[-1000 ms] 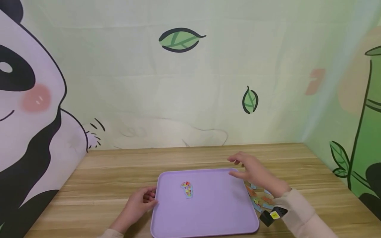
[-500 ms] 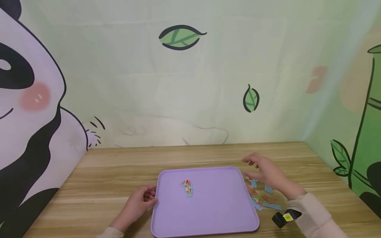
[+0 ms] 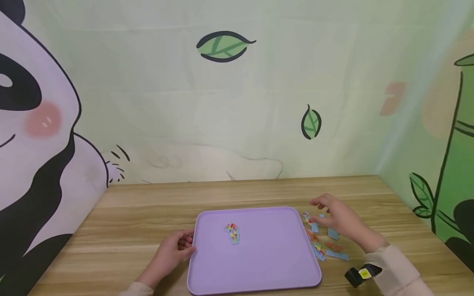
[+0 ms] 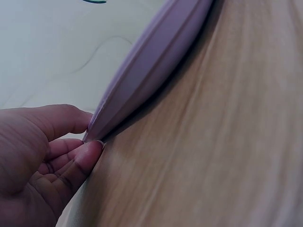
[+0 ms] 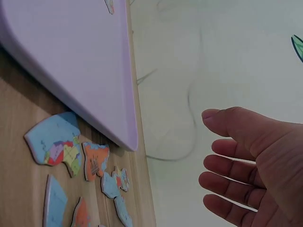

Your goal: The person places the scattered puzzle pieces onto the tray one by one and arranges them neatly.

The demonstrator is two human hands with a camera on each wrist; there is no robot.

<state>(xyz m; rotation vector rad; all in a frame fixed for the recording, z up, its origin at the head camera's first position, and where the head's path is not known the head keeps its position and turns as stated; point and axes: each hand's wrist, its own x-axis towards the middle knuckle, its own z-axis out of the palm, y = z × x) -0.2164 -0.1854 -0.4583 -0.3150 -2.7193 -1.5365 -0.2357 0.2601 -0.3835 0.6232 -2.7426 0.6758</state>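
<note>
My left hand point(image 3: 171, 255) is at the left edge of a lilac tray point(image 3: 255, 250). Its thumb and index finger hold the rim, as the left wrist view shows from close up. One colourful map puzzle piece point(image 3: 232, 233) lies on the tray, left of its middle. Off the tray's right side, my right hand point(image 3: 338, 218) hovers over loose puzzle pieces with its fingers loosely bent and nothing between them. The right wrist view shows these pieces up close: a blue one with coloured countries point(image 5: 57, 139), an orange one point(image 5: 96, 161) and a plain blue strip point(image 5: 55, 203), among several.
The tray rests on a wood-grain table point(image 3: 155, 205). Behind it stands a pale green wall covering point(image 3: 148, 82) with a panda and leaves printed on it. A black device with a yellow label point(image 3: 364, 273) is strapped at the right sleeve.
My right hand has moved rightward, from over the tray's far right corner to above the loose pieces, uncovering more of them. The left hand and the piece on the tray have stayed put.
</note>
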